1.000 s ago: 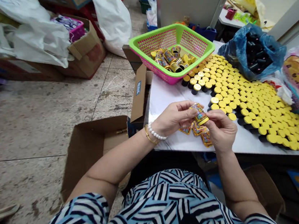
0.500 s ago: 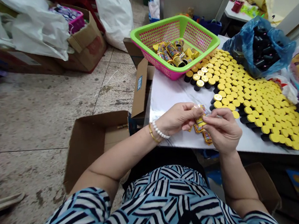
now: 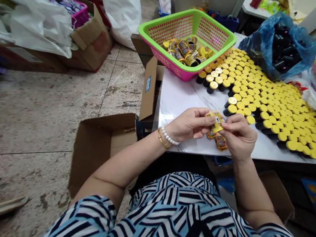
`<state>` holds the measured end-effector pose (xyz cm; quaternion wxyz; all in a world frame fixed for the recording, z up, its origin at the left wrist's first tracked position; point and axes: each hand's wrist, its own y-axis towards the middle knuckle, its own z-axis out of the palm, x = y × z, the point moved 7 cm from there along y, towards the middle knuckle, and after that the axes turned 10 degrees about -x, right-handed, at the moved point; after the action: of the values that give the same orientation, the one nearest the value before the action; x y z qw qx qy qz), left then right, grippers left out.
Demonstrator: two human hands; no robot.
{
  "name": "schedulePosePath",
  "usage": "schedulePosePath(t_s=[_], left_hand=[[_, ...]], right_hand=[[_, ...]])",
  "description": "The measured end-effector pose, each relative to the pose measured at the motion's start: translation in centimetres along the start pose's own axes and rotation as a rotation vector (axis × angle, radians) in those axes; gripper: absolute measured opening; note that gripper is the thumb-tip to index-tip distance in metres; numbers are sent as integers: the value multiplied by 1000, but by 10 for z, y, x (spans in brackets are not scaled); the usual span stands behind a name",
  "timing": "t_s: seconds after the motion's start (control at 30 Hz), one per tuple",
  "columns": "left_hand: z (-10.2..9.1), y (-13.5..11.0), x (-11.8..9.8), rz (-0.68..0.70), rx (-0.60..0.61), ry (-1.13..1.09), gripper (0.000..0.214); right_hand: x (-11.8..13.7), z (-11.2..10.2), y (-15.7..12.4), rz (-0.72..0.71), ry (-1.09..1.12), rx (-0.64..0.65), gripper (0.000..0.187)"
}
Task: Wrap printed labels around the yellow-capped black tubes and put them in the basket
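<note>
Hands, two: left hand [image 3: 195, 124] and right hand [image 3: 238, 131], each closed to a fingertip pinch on the same item.

Printed yellow sleeve, one [image 3: 216, 123]: held between the hands above the near edge of the table [image 3: 184, 101]. Creasing or tearing could be caused by uneven pulling; dropping, by a loosened pinch.

Loose printed pieces [image 3: 221, 142], at least two: seen beneath the hands, near the table edge; the remainder is hidden. They could be swept to the floor by a low right wrist.

Yellow-capped black pieces [image 3: 271, 100]: closely grouped, overlapping, too many to be counted reliably. The nearest could be toppled by the right hand's knuckles.

Basket, one, green-rimmed [image 3: 195, 68]: apparently overhanging the table's edge; it could be tipped by a knock. Printed yellow items [image 3: 184, 48] inside: heaped, number not determinable.

Blue bag, one [image 3: 256, 56]: filled with black pieces [image 3: 284, 47], uncounted.
</note>
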<state>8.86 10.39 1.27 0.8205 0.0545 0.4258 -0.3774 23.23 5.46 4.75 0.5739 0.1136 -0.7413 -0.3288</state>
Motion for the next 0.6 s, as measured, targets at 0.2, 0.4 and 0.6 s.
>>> schedulePosePath(t_s=[0.2, 0.4, 0.6], left_hand=[[-2, 2, 8, -48, -22, -3, 50], [-1, 2, 10, -91, 3, -4, 48], [-10, 0, 13, -111, -10, 55, 47]], right_hand=[[11, 1, -6, -127, -159, 33, 24], [13, 4, -7, -175, -136, 16, 29], [13, 16, -7, -181, -142, 84, 29]])
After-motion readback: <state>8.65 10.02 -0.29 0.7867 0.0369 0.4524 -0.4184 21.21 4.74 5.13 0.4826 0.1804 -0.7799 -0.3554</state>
